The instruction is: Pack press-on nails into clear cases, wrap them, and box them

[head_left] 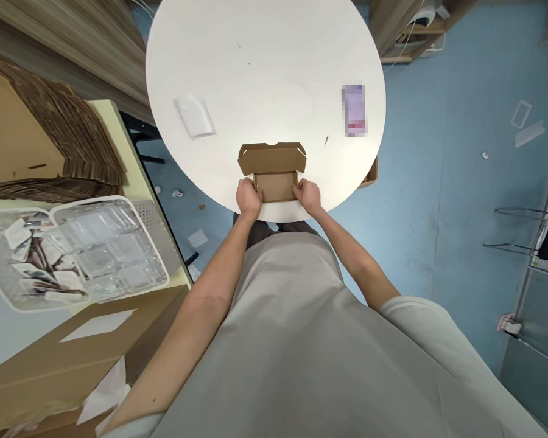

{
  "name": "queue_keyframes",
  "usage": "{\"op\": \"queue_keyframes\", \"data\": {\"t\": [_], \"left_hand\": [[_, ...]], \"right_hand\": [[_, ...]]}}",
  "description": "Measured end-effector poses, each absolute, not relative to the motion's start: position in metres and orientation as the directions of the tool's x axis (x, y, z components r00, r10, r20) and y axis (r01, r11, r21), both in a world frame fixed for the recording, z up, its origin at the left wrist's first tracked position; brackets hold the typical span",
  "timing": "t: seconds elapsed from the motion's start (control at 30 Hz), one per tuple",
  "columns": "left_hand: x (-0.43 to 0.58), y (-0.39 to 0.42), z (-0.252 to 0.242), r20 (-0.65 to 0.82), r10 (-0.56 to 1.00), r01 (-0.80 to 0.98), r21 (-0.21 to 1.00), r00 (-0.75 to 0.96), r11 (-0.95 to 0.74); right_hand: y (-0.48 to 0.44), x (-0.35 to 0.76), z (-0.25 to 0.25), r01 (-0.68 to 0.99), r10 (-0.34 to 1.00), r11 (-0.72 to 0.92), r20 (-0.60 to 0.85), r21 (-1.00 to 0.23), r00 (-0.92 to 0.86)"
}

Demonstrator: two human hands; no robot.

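Observation:
A small brown cardboard box lies at the near edge of the round white table, its lid raised on the far side and its inside bare. My left hand grips the box's left side, fingers closed. At the right side, my right hand pinches the box wall between thumb and fingers. On the table's left lies a translucent white packet. A purple item, pixelated, is on the right part of the table.
Stacked flat cardboard stands on a side table at left. Beside it are a white basket of clear plastic pieces and another holding small packets. A large carton is at lower left. A wooden shelf stands beyond the table at right.

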State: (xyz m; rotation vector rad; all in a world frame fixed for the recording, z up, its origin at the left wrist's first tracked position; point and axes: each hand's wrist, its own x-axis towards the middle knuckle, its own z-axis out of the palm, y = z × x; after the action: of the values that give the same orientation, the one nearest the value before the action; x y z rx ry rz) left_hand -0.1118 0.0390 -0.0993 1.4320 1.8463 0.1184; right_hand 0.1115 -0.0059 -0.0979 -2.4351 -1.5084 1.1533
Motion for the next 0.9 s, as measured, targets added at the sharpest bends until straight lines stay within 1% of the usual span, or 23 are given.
{"op": "queue_keyframes", "data": {"t": [0.13,0.3,0.53,0.67,0.9], "left_hand": [[-0.111,0.038,-0.099,-0.489,0.869,0.784,0.511,-0.072,0.352],[-0.111,0.036,-0.098,-0.483,0.873,0.816,0.481,-0.059,0.321],[-0.113,0.034,-0.097,-0.464,0.885,0.809,0.506,-0.038,0.299],[-0.111,0.038,-0.099,-0.468,0.882,0.802,0.508,-0.050,0.315],[-0.103,0.067,-0.106,-0.380,0.924,0.770,0.575,-0.051,0.279]], "right_hand": [[-0.003,0.109,-0.090,0.795,0.797,-0.476,-0.567,-0.376,0.209],[0.000,0.105,-0.084,0.828,0.797,-0.459,-0.562,-0.322,0.223],[0.000,0.104,-0.084,0.817,0.797,-0.468,-0.560,-0.338,0.225],[0.002,0.104,-0.083,0.810,0.798,-0.478,-0.554,-0.339,0.239],[0.026,0.110,-0.084,0.785,0.813,-0.503,-0.507,-0.361,0.288]]}}
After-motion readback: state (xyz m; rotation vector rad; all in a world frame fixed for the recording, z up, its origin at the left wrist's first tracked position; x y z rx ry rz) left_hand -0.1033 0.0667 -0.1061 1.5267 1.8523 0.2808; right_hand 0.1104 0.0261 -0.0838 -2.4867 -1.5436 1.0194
